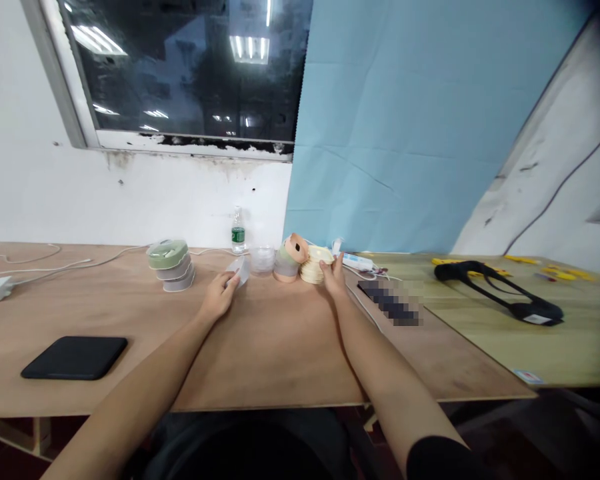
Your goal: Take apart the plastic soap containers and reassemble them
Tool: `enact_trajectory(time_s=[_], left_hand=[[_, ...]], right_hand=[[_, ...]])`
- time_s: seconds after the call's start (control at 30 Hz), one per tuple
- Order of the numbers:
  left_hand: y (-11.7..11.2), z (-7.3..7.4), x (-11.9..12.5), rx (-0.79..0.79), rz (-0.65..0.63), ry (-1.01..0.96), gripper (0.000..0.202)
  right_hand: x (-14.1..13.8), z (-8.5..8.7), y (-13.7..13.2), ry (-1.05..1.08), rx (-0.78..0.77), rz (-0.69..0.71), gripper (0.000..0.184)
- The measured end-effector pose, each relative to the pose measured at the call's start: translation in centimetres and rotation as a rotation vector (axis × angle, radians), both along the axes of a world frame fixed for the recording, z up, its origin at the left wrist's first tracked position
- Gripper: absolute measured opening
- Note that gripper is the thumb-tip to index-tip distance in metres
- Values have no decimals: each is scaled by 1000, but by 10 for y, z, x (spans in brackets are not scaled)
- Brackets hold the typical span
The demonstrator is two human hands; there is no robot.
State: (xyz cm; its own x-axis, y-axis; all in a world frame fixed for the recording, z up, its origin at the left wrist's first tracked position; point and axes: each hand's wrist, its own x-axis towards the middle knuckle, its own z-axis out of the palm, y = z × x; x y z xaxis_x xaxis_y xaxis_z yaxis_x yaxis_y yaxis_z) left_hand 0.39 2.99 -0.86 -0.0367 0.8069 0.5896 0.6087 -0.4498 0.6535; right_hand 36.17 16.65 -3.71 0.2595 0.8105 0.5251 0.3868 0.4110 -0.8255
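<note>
My left hand [220, 293] is closed on the edge of a thin, translucent white piece [241, 269], tilted just above the table. To its right sits a stack of clear plastic cups or bowls [263, 260]. Farther right stand pale stacked containers [286, 261], with an orange piece [296, 247] leaning on top. My right hand [334, 275] has its fingers around the right edge of a cream lid-like piece [321, 255] atop a cream stack [311, 272]. Left of my left hand stands a stack of green and grey containers [171, 265].
A bottle with a green label [238, 230] stands by the wall. A black flat case [75, 357] lies front left. On the right are a power strip [359, 262], a blurred dark object [390, 302], a black strap-like headset [500, 293] and several yellow pieces. White cables cross the back.
</note>
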Motion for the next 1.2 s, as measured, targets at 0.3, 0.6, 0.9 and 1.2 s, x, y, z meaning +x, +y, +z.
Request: enact_trajectory(time_s=[0.3, 0.6, 0.9, 1.2], left_hand=[[-8, 7, 4, 130, 4, 64, 43], [-13, 8, 7, 315, 75, 18, 64], [-19, 5, 30, 214, -266, 84, 56], [-22, 9, 24, 65, -251, 334, 59]], right_hand=[[-9, 25, -32, -277, 439, -378, 74], [-135, 39, -88, -879, 449, 228, 68], [-170, 41, -120, -928, 406, 247, 51], [-122, 46, -76, -697, 477, -26, 46]])
